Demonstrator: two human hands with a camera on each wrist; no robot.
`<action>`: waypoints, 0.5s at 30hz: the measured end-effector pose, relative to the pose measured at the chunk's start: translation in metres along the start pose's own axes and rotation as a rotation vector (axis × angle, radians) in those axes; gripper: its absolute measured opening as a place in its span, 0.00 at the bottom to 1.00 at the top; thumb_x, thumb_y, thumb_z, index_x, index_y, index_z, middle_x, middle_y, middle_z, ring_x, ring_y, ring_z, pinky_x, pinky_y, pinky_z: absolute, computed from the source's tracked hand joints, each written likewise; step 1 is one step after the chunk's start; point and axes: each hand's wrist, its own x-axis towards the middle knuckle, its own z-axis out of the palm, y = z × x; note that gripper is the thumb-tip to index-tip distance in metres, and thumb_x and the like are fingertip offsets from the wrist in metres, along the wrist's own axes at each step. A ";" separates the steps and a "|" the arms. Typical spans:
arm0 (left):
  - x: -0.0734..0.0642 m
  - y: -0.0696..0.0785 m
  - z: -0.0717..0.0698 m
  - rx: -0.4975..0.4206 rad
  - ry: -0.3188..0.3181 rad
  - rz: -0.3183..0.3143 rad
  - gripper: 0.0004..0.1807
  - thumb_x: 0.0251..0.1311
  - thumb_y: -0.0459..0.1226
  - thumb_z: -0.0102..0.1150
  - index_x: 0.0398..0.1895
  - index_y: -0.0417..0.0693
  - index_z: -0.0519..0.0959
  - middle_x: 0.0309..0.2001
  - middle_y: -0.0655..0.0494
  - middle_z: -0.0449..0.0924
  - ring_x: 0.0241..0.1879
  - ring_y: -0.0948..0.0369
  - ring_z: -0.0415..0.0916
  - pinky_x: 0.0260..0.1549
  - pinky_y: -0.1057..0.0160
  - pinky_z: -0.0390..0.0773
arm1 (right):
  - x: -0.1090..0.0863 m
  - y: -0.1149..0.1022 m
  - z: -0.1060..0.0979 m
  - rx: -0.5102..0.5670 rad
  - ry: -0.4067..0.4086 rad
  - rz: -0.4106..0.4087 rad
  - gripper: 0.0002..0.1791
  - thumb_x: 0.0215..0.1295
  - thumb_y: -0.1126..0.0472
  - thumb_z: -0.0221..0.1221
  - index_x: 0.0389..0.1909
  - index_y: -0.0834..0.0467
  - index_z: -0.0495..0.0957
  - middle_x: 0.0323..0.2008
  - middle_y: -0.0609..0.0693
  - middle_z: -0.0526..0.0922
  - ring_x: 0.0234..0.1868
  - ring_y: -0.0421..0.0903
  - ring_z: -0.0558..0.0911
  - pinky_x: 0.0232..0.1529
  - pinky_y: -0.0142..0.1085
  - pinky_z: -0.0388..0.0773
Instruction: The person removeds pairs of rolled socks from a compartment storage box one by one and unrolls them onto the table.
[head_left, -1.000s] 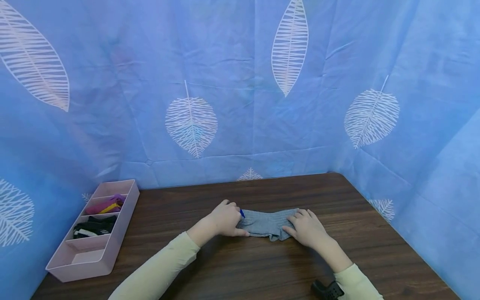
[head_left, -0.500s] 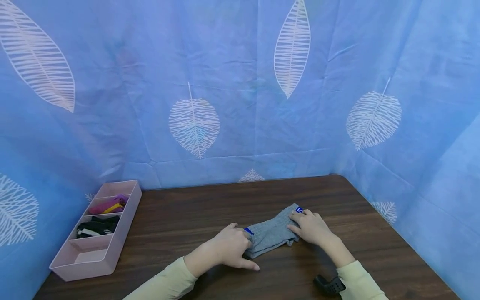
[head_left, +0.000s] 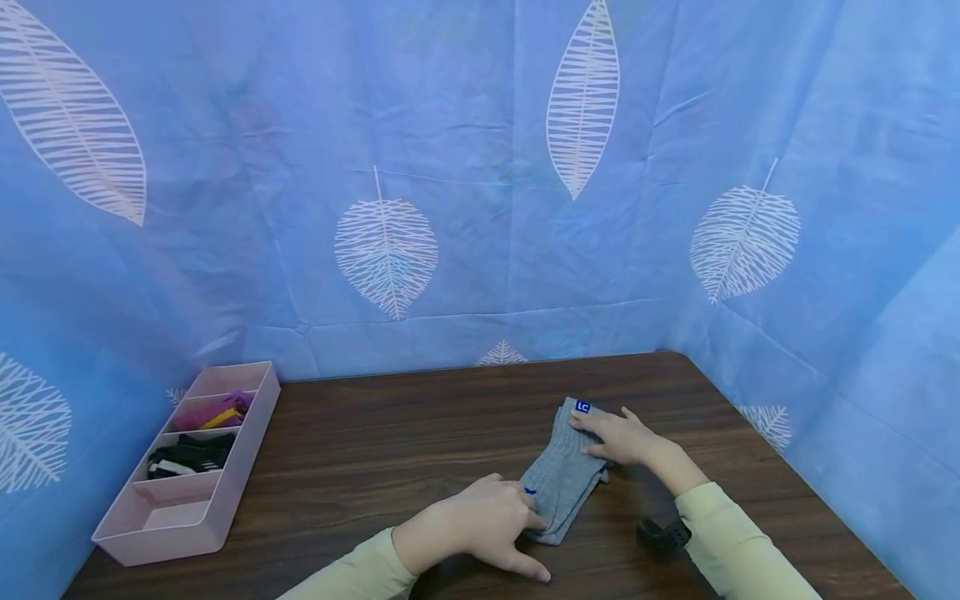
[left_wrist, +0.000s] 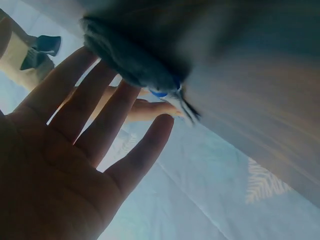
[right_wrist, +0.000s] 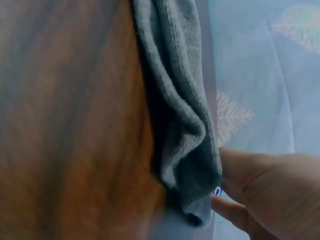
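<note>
A pair of grey ribbed socks point(head_left: 562, 475) lies flat on the dark wooden table, slanting from the far end toward the person. A blue label with white letters shows at the far end. My left hand point(head_left: 487, 521) touches the near left side of the socks; in the left wrist view its fingers point(left_wrist: 105, 115) are spread and straight, tips against the cloth. My right hand point(head_left: 622, 437) rests on the far right part, fingers extended by the label. Folded layers of the socks point(right_wrist: 185, 100) show in the right wrist view, with the right thumb beside them.
A pink divided box point(head_left: 240, 492) stands at the table's left edge. One compartment holds a purple and yellow bundle point(head_left: 217, 412), another black and white cloth items point(head_left: 191, 454). A black band point(head_left: 663, 536) is on the right wrist. Blue leaf-patterned curtain surrounds the table.
The socks have turned from lying crosswise to pointing away from the person. My left hand has moved right and nearer the person; my right hand has stayed by the far end.
</note>
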 end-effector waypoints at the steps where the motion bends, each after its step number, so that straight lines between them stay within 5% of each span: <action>1: 0.002 0.002 -0.001 -0.010 -0.006 0.001 0.33 0.57 0.70 0.48 0.58 0.64 0.79 0.52 0.65 0.83 0.50 0.67 0.80 0.44 0.61 0.80 | 0.003 0.002 -0.001 -0.001 -0.019 -0.011 0.29 0.66 0.52 0.60 0.67 0.54 0.70 0.72 0.59 0.64 0.69 0.63 0.67 0.63 0.73 0.50; 6: 0.015 0.010 -0.006 -0.020 -0.036 0.007 0.34 0.58 0.70 0.49 0.60 0.64 0.77 0.54 0.66 0.82 0.54 0.65 0.79 0.51 0.59 0.79 | 0.017 0.012 -0.004 -0.023 -0.048 -0.081 0.30 0.66 0.54 0.60 0.68 0.54 0.69 0.72 0.60 0.63 0.69 0.62 0.67 0.64 0.71 0.51; 15: 0.043 0.021 -0.002 0.010 -0.095 0.008 0.34 0.58 0.70 0.48 0.65 0.68 0.72 0.56 0.71 0.78 0.52 0.70 0.79 0.57 0.64 0.74 | 0.025 0.029 -0.004 -0.179 0.028 -0.146 0.29 0.66 0.51 0.60 0.68 0.50 0.70 0.71 0.56 0.67 0.72 0.59 0.65 0.65 0.68 0.57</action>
